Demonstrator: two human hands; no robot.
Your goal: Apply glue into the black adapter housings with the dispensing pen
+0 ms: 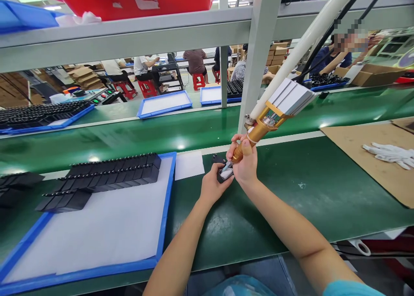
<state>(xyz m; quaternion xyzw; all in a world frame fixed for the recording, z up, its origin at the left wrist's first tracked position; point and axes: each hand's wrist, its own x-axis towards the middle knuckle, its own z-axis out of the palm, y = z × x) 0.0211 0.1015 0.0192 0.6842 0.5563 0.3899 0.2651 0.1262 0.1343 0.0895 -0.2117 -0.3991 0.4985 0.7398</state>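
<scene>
My left hand [212, 182] is closed around a small black box-shaped part [225, 173], whose open top shows something pale inside. My right hand [245, 160] wraps round a gold-coloured cylindrical power tool [257, 133], held at a slant. The tool's narrow metal tip points down into the black part; whether it touches the inside cannot be made out. Behind the tool's body is a block of grey-white plates [291, 98]. Another small black piece [219, 159] lies just beyond my left fingers.
A blue-rimmed tray [166, 214] at left bears rows of black boxes [113, 173]. White paper [189, 165] lies beside it. At right, white gloves [390, 154] rest on cardboard [362, 158]. A pale post [258, 50] and shelf beam [129, 39] stand ahead. Several people sit beyond.
</scene>
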